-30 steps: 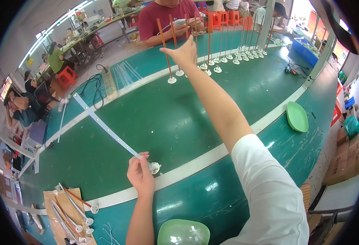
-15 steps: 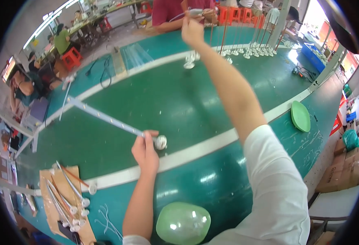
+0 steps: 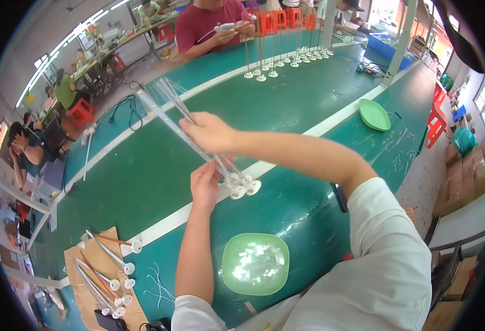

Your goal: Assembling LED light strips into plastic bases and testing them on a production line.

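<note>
My left hand (image 3: 205, 179) is closed near the lower end of a pale flat strip (image 3: 172, 126) that slants up to the far left. Just above it, my right hand (image 3: 206, 132) wraps round a bundle of thin rods (image 3: 170, 92), partly blurred. Several white round bases (image 3: 243, 185) cluster below the hands, at the rods' lower ends. Which base belongs to the strip I cannot tell. Nearest my left forearm stands a green tray (image 3: 227, 276) with small shiny pieces in it.
More rods with white bases lie on cardboard (image 3: 135, 309) at lower left, beside thin white wires (image 3: 158, 286). Upright rods (image 3: 272, 73) stand along the far side. A person in a red shirt (image 3: 198, 27) works opposite. Another green tray (image 3: 374, 115) lies right.
My right hand has come down from the far side to beside my left hand, now with the rod bundle. The strip has swung steeper, and the view has shifted.
</note>
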Tool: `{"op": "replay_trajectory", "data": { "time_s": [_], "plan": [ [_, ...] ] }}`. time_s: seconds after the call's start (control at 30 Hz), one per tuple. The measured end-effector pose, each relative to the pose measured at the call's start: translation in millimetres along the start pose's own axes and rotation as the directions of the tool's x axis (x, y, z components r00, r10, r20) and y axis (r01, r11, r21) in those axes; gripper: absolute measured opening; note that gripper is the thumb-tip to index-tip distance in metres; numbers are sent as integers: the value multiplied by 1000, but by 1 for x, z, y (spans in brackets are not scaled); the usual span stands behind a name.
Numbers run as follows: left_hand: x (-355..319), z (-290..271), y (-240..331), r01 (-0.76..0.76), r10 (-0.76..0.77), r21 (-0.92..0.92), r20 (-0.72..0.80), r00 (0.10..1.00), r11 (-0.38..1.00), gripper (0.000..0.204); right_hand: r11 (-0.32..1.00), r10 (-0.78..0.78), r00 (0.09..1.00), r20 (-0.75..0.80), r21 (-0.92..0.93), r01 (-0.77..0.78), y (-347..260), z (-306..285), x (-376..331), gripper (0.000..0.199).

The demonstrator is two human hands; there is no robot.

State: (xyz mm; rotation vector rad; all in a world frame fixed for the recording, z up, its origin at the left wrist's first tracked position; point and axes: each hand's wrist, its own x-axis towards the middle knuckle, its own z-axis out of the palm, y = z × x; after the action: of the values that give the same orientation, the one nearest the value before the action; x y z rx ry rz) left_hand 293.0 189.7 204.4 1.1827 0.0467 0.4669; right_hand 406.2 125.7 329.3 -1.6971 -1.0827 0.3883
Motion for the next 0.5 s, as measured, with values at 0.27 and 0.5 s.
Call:
{"op": "replay_trajectory", "data": {
  "time_s": [0.27,0.5],
  "plan": [
    [-5,7,5,-41,42,63,-23,999,997,19,998,-49,988,-144,-38,44,3,38,4,34],
    [1,14,10,-1,-2,-36,-85,996,999,13,974,-46,981,191,-208,86,-3,11,15,36]
  ]
}}
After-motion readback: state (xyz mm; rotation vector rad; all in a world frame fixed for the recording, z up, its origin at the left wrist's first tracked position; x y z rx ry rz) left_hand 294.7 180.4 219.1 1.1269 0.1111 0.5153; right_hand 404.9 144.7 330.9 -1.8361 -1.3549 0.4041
